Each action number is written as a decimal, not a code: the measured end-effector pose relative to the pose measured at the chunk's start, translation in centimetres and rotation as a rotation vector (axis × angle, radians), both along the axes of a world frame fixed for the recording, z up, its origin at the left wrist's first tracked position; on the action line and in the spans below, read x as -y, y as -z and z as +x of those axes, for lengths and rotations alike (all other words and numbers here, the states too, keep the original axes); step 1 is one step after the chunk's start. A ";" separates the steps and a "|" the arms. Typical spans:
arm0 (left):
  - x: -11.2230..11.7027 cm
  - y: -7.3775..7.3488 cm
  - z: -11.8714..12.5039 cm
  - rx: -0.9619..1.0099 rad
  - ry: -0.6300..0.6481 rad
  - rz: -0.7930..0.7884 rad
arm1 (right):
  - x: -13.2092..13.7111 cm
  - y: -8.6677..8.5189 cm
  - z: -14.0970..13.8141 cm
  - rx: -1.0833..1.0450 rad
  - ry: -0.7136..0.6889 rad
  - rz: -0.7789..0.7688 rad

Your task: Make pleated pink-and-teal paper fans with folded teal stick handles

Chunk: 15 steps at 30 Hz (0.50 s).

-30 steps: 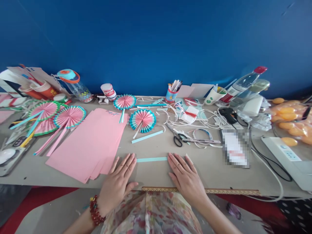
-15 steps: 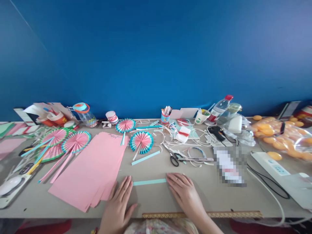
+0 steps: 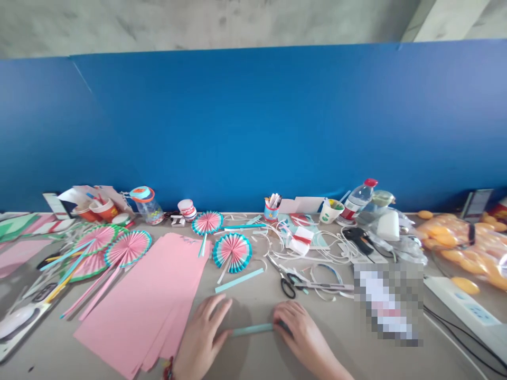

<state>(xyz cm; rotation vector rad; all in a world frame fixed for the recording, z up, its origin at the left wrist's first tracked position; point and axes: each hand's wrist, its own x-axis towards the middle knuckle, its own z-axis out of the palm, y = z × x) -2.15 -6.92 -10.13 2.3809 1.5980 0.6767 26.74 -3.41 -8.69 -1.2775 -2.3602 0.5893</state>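
Observation:
A light blue paper strip (image 3: 251, 330) lies crosswise on the grey table (image 3: 340, 327) near its front edge. My left hand (image 3: 204, 338) has its fingers curled and pinches the strip's left end. On the strip's right end, my right hand (image 3: 303, 335) pinches with bent fingers. A bead bracelet shows at my left wrist. Just left of my left hand lies a stack of pink paper sheets (image 3: 154, 295).
Pleated pink-and-teal paper fans (image 3: 232, 252) and a second blue strip (image 3: 239, 280) lie behind the hands. Black-handled scissors (image 3: 285, 277) and white paper trimmings sit right of centre. Cups, a water bottle (image 3: 356, 199), a power strip (image 3: 467, 309) and bagged oranges (image 3: 463, 245) line the blue wall.
The view has tilted upward, showing more wall. Both hands went from lying flat beside the strip to curling onto its ends, and the strip sits nearer the table's front edge.

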 end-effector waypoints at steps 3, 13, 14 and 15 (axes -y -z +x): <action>-0.4 -1.2 1.0 0.042 0.063 -0.081 | -0.5 -0.1 -0.3 0.001 0.000 -0.041; -3.1 -2.3 1.6 0.069 -0.026 -0.173 | -5.5 -1.4 -1.3 -0.194 0.061 -0.141; -3.4 -2.2 1.4 0.067 -0.022 -0.169 | -6.1 -1.4 -1.3 -0.186 0.067 -0.146; -3.7 -2.1 1.2 0.067 -0.021 -0.159 | -6.6 -1.3 -1.3 -0.166 0.079 -0.136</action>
